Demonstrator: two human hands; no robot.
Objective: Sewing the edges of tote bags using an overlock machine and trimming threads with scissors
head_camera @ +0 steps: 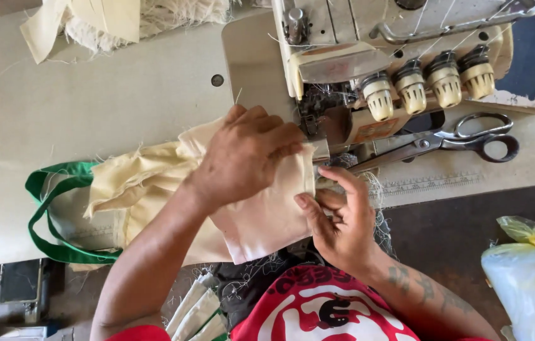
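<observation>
My left hand (245,155) presses flat on a cream cloth piece (261,218) lying on the sewing table (110,95), its fingertips close to the presser foot of the overlock sewing machine (343,69). My right hand (340,218) pinches the cloth's right edge between thumb and fingers, just in front of the machine. The cloth trails left into a bunched cream bag with green handles (53,208).
Large scissors (450,142) lie on the table to the right of the machine. Frayed cream fabric scraps (122,22) are piled at the table's far edge. Plastic bags (532,278) sit at the lower right. More folded cloth pieces (198,312) rest in my lap.
</observation>
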